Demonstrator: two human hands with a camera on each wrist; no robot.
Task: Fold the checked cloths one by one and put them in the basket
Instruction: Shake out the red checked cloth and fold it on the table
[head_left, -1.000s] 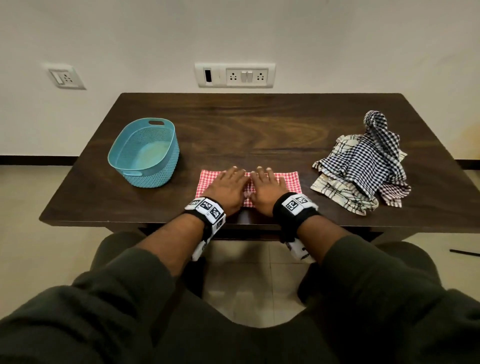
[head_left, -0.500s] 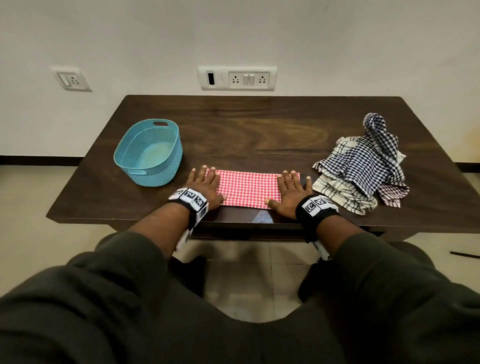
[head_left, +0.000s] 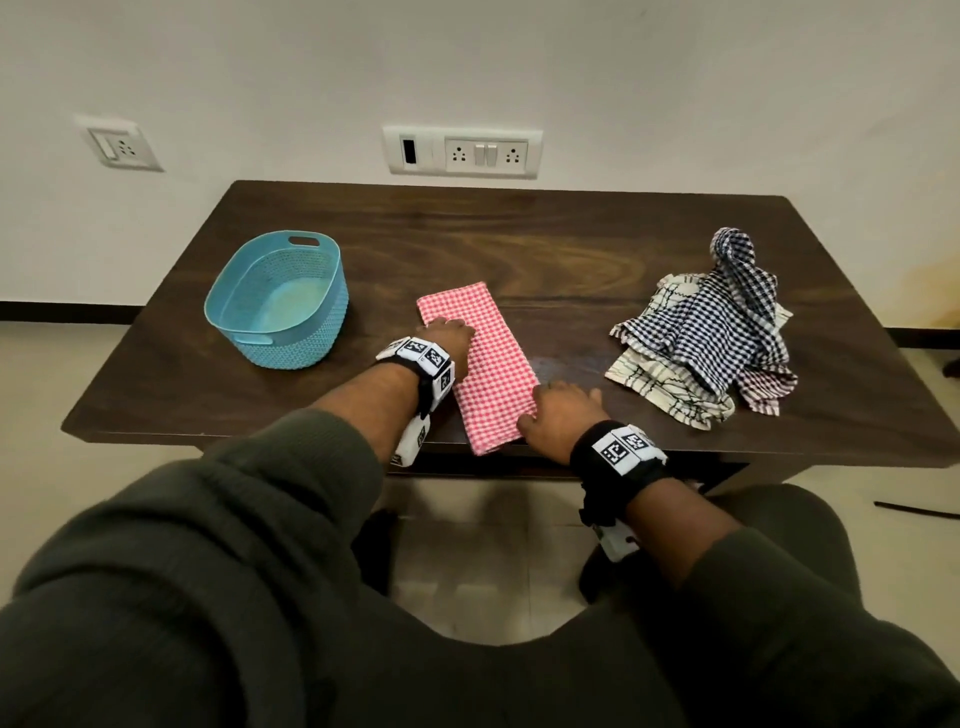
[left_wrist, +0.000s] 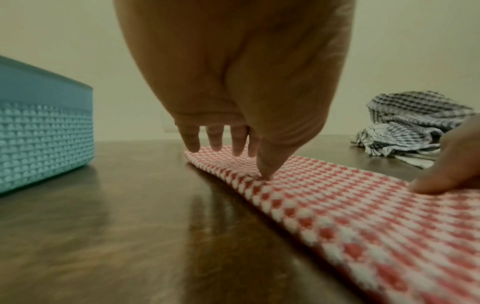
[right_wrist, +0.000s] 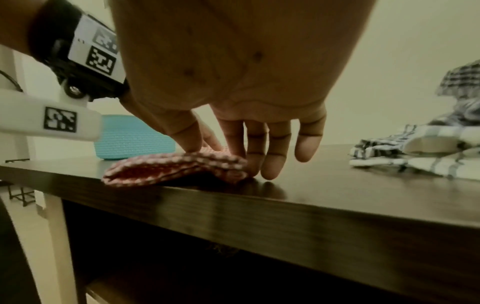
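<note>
Basket (head_left: 278, 301) holds nothing — red checked cloth (head_left: 480, 364), just right of it, has swung from crosswise to lengthwise; left hand (head_left: 449, 332) and right hand (head_left: 563, 415) press flat-fingered on it.

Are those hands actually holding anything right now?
Nothing is gripped. Both hands lie flat on the red cloth: the left hand presses its far left edge, the right hand its near right corner.

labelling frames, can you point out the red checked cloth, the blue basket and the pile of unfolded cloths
red checked cloth (head_left: 491, 364), head view, middle of its top layer
blue basket (head_left: 306, 332), head view, outer textured wall
pile of unfolded cloths (head_left: 711, 332), head view, the dark checked cloth on top
</note>
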